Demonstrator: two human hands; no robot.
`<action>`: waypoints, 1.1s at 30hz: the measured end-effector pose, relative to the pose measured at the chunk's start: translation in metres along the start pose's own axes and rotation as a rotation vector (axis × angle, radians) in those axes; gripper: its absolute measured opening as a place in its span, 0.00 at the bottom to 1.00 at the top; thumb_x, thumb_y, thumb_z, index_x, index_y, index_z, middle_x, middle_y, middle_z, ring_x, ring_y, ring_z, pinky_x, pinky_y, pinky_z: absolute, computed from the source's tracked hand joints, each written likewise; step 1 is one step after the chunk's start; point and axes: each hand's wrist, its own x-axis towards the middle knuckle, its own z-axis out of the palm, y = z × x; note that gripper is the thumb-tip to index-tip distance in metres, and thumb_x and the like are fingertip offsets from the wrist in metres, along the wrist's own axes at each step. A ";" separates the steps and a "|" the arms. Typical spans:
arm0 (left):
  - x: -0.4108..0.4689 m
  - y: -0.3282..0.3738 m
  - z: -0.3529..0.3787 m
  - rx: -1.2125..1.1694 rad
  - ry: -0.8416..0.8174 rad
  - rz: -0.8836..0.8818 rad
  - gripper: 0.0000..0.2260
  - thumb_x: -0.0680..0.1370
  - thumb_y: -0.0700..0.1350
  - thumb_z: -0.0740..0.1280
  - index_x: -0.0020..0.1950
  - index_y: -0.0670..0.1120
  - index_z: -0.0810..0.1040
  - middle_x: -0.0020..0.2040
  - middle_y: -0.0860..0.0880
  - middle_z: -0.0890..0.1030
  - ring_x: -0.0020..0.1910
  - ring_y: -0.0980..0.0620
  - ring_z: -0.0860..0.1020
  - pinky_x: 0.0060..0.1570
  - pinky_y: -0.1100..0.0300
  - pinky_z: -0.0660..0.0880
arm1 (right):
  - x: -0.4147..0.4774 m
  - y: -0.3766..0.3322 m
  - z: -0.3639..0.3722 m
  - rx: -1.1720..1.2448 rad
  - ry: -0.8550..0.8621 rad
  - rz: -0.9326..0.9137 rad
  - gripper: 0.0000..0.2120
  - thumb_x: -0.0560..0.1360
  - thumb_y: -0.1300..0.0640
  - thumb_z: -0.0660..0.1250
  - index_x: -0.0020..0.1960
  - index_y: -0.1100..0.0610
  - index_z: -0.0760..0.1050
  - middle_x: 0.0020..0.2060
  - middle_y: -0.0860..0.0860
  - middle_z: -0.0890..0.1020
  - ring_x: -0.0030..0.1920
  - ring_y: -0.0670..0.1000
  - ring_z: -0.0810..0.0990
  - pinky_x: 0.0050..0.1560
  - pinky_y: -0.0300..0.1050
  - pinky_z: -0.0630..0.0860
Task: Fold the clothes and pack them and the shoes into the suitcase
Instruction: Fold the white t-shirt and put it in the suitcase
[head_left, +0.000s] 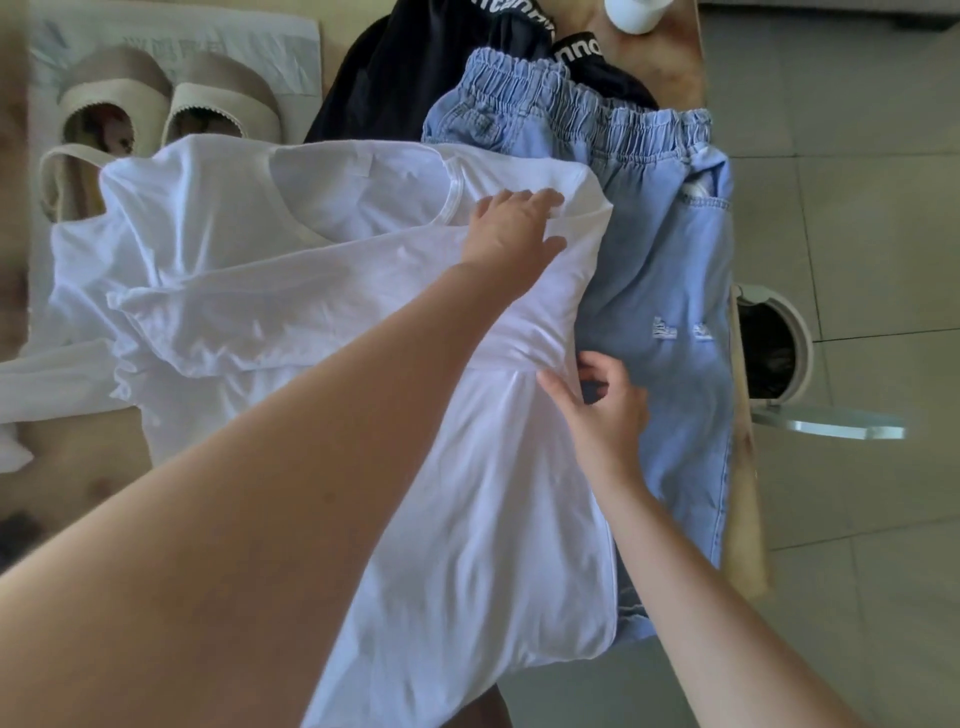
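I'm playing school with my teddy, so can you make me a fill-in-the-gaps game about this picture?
The left hand rests on the ____ shirt.
The right hand pinches its edge beside the ____ jeans.
The shoes sit to the ____ of the jeans.
Missing words: white, blue, left.

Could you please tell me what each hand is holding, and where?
The right hand pinches the white shirt at its side edge. The left hand rests on its shoulder; a grip cannot be told.
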 end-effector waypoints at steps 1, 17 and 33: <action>0.005 0.003 0.002 0.010 -0.003 -0.010 0.19 0.80 0.51 0.61 0.70 0.49 0.68 0.66 0.50 0.74 0.68 0.48 0.67 0.67 0.55 0.58 | -0.001 -0.001 0.000 -0.028 -0.001 -0.032 0.20 0.65 0.41 0.75 0.53 0.47 0.76 0.44 0.41 0.81 0.52 0.52 0.75 0.60 0.51 0.67; 0.032 0.020 0.009 -0.448 0.224 -0.441 0.07 0.79 0.47 0.61 0.55 0.48 0.74 0.43 0.53 0.77 0.49 0.48 0.78 0.59 0.51 0.71 | -0.004 0.020 -0.008 -0.332 0.329 -0.329 0.07 0.66 0.63 0.69 0.44 0.56 0.79 0.43 0.51 0.82 0.43 0.59 0.77 0.45 0.41 0.59; -0.127 -0.062 0.022 0.257 0.123 0.120 0.27 0.80 0.48 0.54 0.78 0.47 0.53 0.79 0.44 0.50 0.78 0.47 0.48 0.75 0.47 0.45 | -0.016 -0.009 0.013 -0.547 -0.121 -0.613 0.25 0.81 0.51 0.51 0.75 0.58 0.61 0.75 0.54 0.61 0.76 0.54 0.53 0.75 0.48 0.44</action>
